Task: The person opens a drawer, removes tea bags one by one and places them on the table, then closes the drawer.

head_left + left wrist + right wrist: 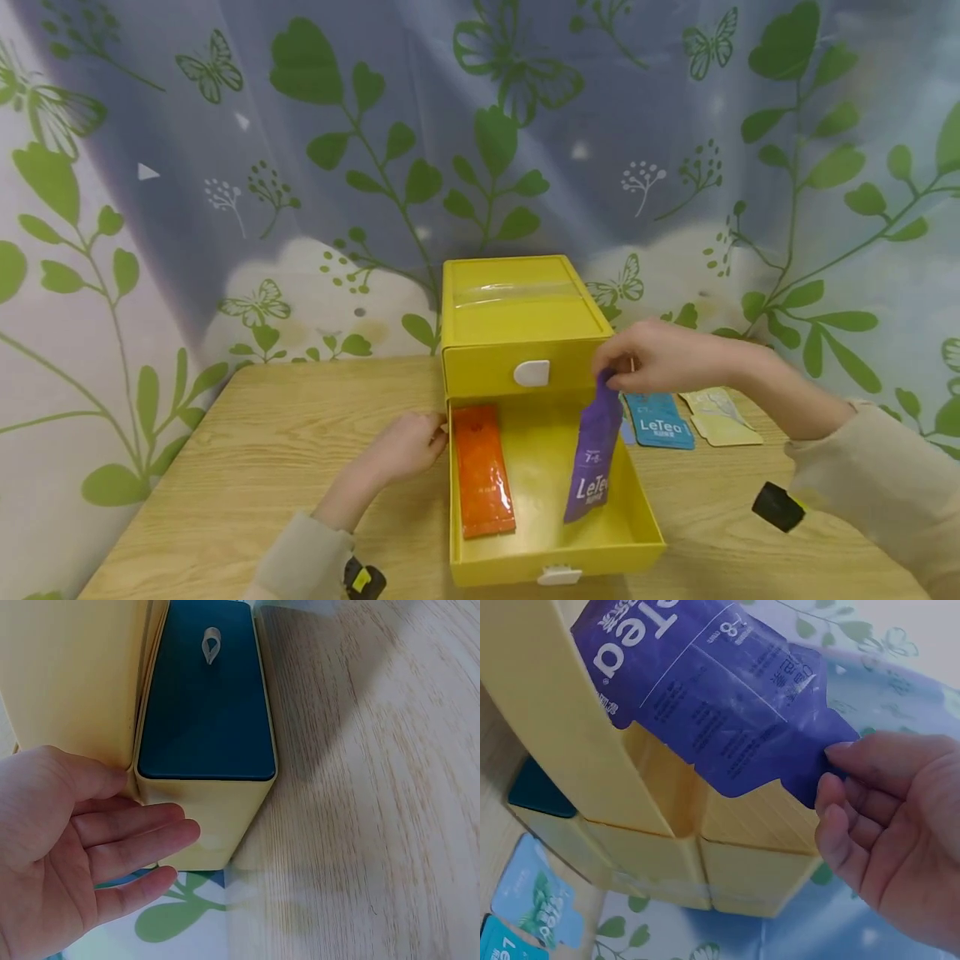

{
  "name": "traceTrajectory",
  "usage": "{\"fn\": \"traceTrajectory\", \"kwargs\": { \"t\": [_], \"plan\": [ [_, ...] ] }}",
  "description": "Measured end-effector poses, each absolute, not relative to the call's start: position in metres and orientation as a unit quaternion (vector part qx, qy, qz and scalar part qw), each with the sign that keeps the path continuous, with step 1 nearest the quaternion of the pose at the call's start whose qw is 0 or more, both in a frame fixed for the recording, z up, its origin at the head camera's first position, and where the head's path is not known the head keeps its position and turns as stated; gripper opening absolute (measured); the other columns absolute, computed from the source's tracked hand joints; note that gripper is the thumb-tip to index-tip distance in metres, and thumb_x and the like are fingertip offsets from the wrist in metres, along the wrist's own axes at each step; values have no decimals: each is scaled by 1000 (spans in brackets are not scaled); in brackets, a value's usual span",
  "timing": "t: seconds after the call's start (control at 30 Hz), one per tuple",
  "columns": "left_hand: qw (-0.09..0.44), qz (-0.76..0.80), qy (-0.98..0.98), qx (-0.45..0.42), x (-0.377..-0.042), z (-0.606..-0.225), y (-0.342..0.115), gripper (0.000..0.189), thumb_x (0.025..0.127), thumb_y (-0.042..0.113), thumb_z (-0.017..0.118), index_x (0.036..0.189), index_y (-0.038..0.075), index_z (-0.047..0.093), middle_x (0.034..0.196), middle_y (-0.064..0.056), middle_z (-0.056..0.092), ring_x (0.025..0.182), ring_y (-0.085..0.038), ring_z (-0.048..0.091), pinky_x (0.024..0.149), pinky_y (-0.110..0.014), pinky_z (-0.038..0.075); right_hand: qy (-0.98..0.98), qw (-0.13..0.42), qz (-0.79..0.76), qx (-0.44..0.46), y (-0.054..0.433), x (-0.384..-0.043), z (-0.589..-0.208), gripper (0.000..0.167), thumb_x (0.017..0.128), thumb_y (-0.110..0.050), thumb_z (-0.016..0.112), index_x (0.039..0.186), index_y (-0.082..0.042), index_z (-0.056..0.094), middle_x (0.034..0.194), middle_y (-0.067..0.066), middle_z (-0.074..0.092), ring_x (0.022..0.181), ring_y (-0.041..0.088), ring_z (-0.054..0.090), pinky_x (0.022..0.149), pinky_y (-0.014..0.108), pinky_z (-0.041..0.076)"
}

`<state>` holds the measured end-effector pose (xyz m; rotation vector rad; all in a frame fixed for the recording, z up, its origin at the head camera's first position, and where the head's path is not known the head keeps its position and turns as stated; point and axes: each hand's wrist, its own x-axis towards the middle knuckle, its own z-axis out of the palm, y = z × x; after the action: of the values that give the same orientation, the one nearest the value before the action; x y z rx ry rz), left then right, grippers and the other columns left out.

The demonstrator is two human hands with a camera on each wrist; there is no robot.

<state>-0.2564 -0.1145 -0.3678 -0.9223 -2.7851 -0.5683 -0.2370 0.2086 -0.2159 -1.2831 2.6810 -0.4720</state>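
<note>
My right hand [654,357] pinches the top end of a purple LeTea sachet [595,458] between thumb and fingers. The sachet hangs over the right part of a pulled-out yellow drawer [542,467], its lower end down inside the walls. An orange-red sachet [486,475] lies flat along the drawer's left side. At the left, my left hand [401,446] touches the drawer's left wall near the cabinet body. In the left wrist view its other fingers [139,847] extend loosely, holding nothing; the index fingertip is partly hidden behind the thumb.
The yellow cabinet [525,300] has a shut upper drawer with a white tab [532,373]. Below the open drawer is a dark teal front [206,705] with a loop. Right of the cabinet lie a blue LeTea sachet [660,421] and a pale yellow sachet [722,417]. A patterned curtain hangs behind.
</note>
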Motion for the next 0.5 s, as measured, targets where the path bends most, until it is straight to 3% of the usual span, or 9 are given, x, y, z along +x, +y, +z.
{"fn": "traceTrajectory", "kwargs": {
  "t": [0.23,0.5],
  "plan": [
    [76,-192,-930,-306,-257,-367,-115,14,88,2,52,74,6,51,57,3,39,53,-13,39,49,-29,35,887,55,-248,-385,239,-234,-200,8,92,-8,56,97,-9,62,79,-1,56,61,10,48,54,26,42],
    [75,-187,-931,-305,-256,-366,-114,15,88,2,51,74,7,51,56,3,38,52,-12,38,49,-28,34,918,-31,-241,-313,287,-238,-193,16,88,3,50,89,-10,58,69,1,49,49,11,39,46,28,35]
  ]
}}
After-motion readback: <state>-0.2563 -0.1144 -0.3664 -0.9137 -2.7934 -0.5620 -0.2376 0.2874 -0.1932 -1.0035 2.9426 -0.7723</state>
